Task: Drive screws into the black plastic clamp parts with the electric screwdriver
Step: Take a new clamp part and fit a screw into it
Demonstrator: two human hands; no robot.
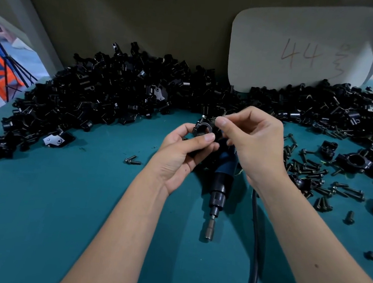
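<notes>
Screw start on a hand-held clamp

Grip first: left hand (185, 150) curled round a black clamp part (203, 129), thumb and forefinger pinching its ring, held up off the counter (55, 207) just in front of the big pile of clamp parts (116, 95). Right hand (253, 145) doing double duty: thumb and forefinger pinched on something small at the clamp's far edge, probably a screw but too small to tell, while the lower fingers wrap the blue electric screwdriver (220, 180).

Step in hand, judged: seating a screw in the clamp's hole by finger before any driving. Worth doing well: keep the clamp steady in the left pinch, line the screw square to the hole, turn it in a little by hand so it stands on its own, only then swing the driver round.

Screwdriver long axis running roughly away-to-near, bit (209, 234) pointing back toward the wearer and hanging just above the counter, so well away from the work; needs reversing in the palm before use. Cable (256, 244) trailing down beside the right forearm. Clamp ring opening facing roughly upward and toward the camera.

Further out: loose screws (313, 173) scattered on the counter to the right, two more (132, 160) lying left of the hands, a card marked 44 (302, 52) propped at the back.
</notes>
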